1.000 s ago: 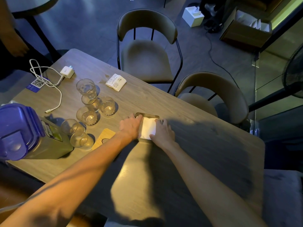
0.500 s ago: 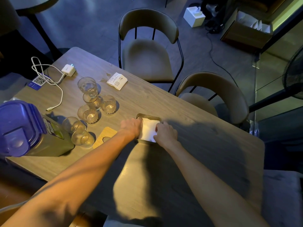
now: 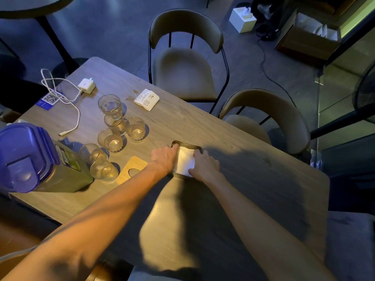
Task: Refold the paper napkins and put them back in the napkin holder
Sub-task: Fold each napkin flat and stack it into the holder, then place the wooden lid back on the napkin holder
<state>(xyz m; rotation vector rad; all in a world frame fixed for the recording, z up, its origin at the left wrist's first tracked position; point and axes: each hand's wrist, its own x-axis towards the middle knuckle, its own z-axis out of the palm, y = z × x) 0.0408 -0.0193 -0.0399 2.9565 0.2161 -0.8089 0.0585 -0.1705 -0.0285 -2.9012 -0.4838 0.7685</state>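
So both hands are down on the white paper napkins [image 3: 185,162], which sit in the dark napkin holder [image 3: 187,144] mid-bench [image 3: 253,173]. Left hand [image 3: 165,158] presses flat on the stack's left edge, right hand [image 3: 205,164] pinches its right edge, grip curled onto the napkins. 6 glasses [image 3: 113,126] sit well off to the left.

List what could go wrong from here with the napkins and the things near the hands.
1. The white napkins lie in the dark napkin holder with a near corner over its edge; pressing there may crease or tear them.
2. The left hand and right hand press from both sides; uneven pressure could skew the stack.
3. The left forearm passes close to the wooden coaster and glasses; a sideways pull might knock them.
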